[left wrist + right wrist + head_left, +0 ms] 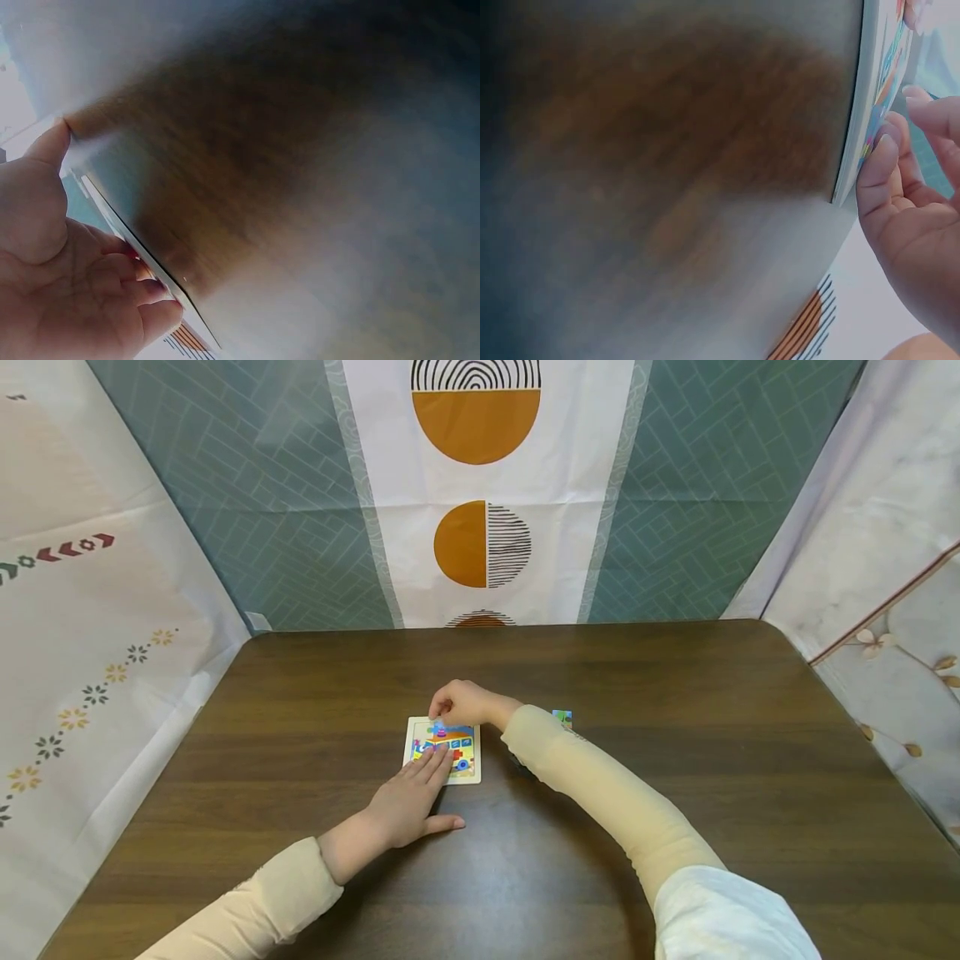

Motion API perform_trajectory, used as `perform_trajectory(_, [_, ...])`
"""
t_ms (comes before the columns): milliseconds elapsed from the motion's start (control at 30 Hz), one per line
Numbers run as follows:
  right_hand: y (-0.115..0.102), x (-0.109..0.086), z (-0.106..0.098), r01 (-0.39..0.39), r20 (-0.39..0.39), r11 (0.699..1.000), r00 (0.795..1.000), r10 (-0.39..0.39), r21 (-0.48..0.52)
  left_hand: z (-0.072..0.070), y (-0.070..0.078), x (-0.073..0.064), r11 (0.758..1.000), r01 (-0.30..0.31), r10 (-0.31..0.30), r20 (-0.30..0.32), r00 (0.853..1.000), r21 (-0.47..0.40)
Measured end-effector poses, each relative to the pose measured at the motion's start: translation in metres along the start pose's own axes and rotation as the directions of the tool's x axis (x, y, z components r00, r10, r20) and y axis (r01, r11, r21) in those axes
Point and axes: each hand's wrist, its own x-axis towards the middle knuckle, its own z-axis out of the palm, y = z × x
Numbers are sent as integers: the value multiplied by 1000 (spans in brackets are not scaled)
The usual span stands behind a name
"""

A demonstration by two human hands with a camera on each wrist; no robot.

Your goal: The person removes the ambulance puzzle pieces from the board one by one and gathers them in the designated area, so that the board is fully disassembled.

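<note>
A small square picture puzzle (467, 754) in a pale frame lies on the table, printed in yellow, blue and orange. My left hand (408, 806) rests across its lower left part, fingers straight and thumb spread out to the right. In the left wrist view, the fingertips reach over the edge of the board (154, 266). At the puzzle's top edge is my right hand (463, 702), its fingers bent downward. The right wrist view shows bent fingers (881, 161) at the puzzle's face, with the thumb side apart from them. Whether a piece is between the right fingertips is hidden.
A small green and blue puzzle piece (562, 717) lies right of the board, beside the right sleeve (600, 777). The brown wooden table (720, 735) extends around both arms. Patterned cloths (300, 510) hang behind the table and at its sides.
</note>
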Motion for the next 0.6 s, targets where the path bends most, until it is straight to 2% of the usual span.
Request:
perform_trajectory(333, [-4, 7, 3, -7, 56, 997, 998, 11, -75, -3, 2, 0, 1000, 6, -6, 9, 1000, -1])
perform_trajectory(600, [-8, 8, 4, -26, 75, 998, 997, 31, -65, -2, 2, 0, 1000, 11, -11, 10, 1000, -12])
